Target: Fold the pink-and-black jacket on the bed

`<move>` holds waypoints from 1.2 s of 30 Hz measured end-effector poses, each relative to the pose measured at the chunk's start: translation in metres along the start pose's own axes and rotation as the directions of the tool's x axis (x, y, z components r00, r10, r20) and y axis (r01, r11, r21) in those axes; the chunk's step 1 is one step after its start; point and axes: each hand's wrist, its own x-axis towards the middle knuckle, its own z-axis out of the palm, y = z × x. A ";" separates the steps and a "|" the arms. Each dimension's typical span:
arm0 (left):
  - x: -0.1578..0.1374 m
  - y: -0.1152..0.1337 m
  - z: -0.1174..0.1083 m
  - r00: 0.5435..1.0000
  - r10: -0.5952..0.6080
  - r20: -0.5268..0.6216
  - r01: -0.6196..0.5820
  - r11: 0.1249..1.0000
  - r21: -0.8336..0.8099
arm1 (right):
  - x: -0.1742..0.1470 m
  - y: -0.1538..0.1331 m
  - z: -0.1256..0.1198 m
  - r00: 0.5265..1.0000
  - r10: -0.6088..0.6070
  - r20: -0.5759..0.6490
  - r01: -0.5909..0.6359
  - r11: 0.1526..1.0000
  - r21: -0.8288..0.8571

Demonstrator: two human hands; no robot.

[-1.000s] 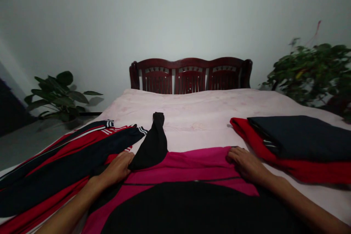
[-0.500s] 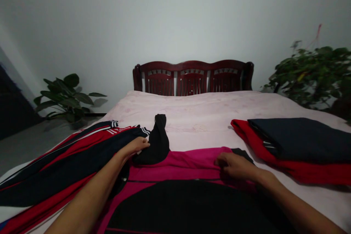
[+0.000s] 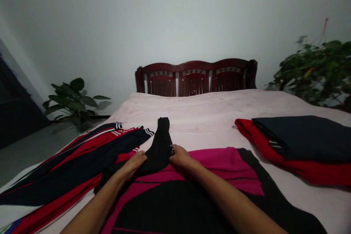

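Black sleeve (image 3: pixel 159 146) runs up the middle of the bed (image 3: pixel 208 113), its cuff end pointing toward the headboard (image 3: pixel 196 77). It belongs to a pink-and-black garment (image 3: pixel 192 190) spread flat on the near part of the bed. Left hand (image 3: pixel 135 161) lies on the sleeve's left edge, fingers curled down onto the fabric. Right hand (image 3: pixel 179 156) lies on the sleeve's right edge, fingers likewise bent onto the cloth. Whether either hand pinches the fabric or only presses on it cannot be told. Both hands sit close together with the sleeve between them.

Left of the garment, touching it, lies a loose pile of red and navy clothes (image 3: pixel 68 168) with white stripes. On the right side of the bed, apart from the garment, a folded dark piece (image 3: pixel 304 137) rests on a folded red piece (image 3: pixel 287 164). One plant (image 3: pixel 72 100) stands on the floor at left; a second, bushier plant (image 3: pixel 318 69) stands at right. A plain pale wall (image 3: pixel 175 14) rises behind the headboard.
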 end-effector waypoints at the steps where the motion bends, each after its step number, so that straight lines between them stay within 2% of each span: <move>1: -0.002 0.002 -0.001 0.999 0.002 -0.036 0.000 0.998 0.059 | -0.004 0.001 0.006 1.000 -0.018 -0.025 0.018 1.000 0.019; 4: -0.007 0.018 -0.002 0.983 0.096 -0.156 -0.058 0.972 0.227 | -0.022 0.008 0.015 0.993 -0.086 -0.085 0.092 0.993 0.076; 6: -0.008 0.035 0.006 0.966 0.175 -0.190 -0.109 0.943 0.314 | -0.038 0.014 0.016 0.974 -0.206 -0.091 0.214 0.972 0.091; 9: -0.002 0.056 0.028 0.972 0.191 -0.137 -0.123 0.909 0.398 | -0.063 0.018 0.013 0.887 -0.462 0.011 0.462 0.887 -0.002; 12: 0.008 0.063 0.052 0.988 0.145 -0.057 -0.105 0.887 0.450 | -0.081 0.016 0.007 0.799 -0.570 0.190 0.593 0.799 -0.094; 13: 0.009 0.063 0.058 0.988 0.148 -0.041 -0.112 0.881 0.460 | -0.083 0.015 0.003 0.795 -0.560 0.233 0.589 0.804 -0.076; 14: 0.008 0.063 0.063 0.986 0.163 -0.033 -0.129 0.875 0.467 | -0.082 0.013 -0.001 0.812 -0.524 0.256 0.551 0.833 -0.043; 15: 0.006 0.063 0.068 0.982 0.189 -0.030 -0.153 0.869 0.471 | -0.078 0.012 -0.007 0.855 -0.456 0.248 0.475 0.880 -0.017; 17: -0.003 0.063 0.074 0.966 0.256 -0.025 -0.214 0.853 0.476 | -0.060 0.008 -0.021 0.953 -0.266 0.146 0.270 0.963 -0.010; 19: -0.016 0.066 0.080 0.947 0.321 0.005 -0.284 0.830 0.480 | -0.033 0.001 -0.037 0.993 -0.116 -0.009 0.115 0.992 -0.051; 21: -0.028 0.067 0.088 0.928 0.369 0.054 -0.348 0.805 0.481 | -0.004 -0.007 -0.049 0.994 -0.068 -0.090 0.059 0.993 -0.102; 23: -0.037 0.064 0.097 0.902 0.414 0.120 -0.417 0.770 0.483 | 0.021 -0.015 -0.051 0.994 -0.028 -0.105 0.012 0.988 -0.155; 26: -0.045 0.053 0.108 0.857 0.471 0.210 -0.508 0.702 0.499 | 0.042 -0.020 -0.039 0.990 0.064 -0.128 -0.091 0.973 -0.211; 29: -0.049 0.042 0.112 0.847 0.487 0.214 -0.518 0.665 0.538 | 0.052 -0.015 -0.027 0.977 0.140 -0.160 -0.168 0.970 -0.176; 33: -0.051 0.041 0.098 0.840 0.514 0.172 -0.513 0.650 0.562 | 0.059 -0.005 -0.039 0.970 0.181 -0.164 -0.172 0.983 0.067; 36: -0.053 0.046 0.079 0.812 0.574 0.103 -0.528 0.648 0.548 | 0.049 0.000 -0.068 0.961 0.162 -0.225 -0.069 0.926 0.372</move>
